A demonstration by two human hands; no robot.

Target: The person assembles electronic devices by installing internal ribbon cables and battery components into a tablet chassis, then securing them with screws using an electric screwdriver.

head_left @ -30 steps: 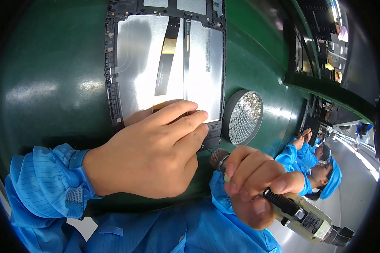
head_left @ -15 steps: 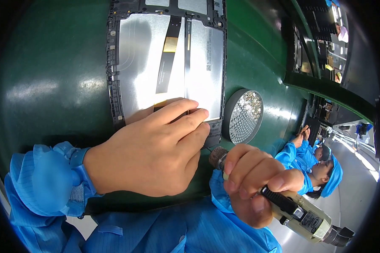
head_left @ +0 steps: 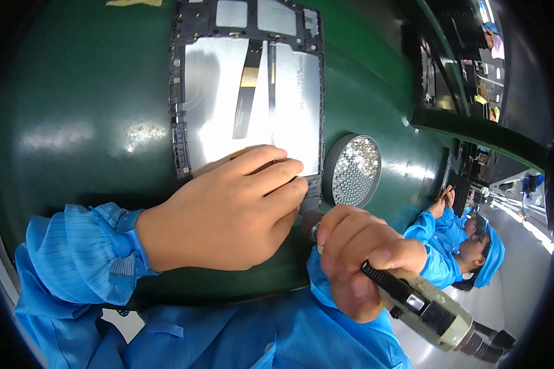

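Observation:
A tablet-like device frame (head_left: pixel 212 80), silvery metal with a black border, extends away from me on the green table. A dark flat ribbon cable (head_left: pixel 247 104) with a golden band runs down its middle. My left hand (head_left: pixel 228 215) lies across the frame's near end, fingers stretched out and hiding the part beneath. Just to the right, my right hand (head_left: pixel 363 258) is wrapped round a beige electric screwdriver (head_left: pixel 440 313) with a black lever. The tool's knurled front collar (head_left: pixel 312 224) points left toward the frame's near right corner; its tip is hidden.
A round grey dish (head_left: pixel 333 175) holding many small metal screws (head_left: pixel 356 169) stands right of the frame. A yellowish strip (head_left: pixel 134 2) lies at the far left. Beyond the green rail (head_left: pixel 480 132), co-workers in blue (head_left: pixel 440 246) sit at the right.
The frame now appears slightly smaller and lower in the picture, and the yellowish strip has come into view. My right hand and the screwdriver have shifted a little left.

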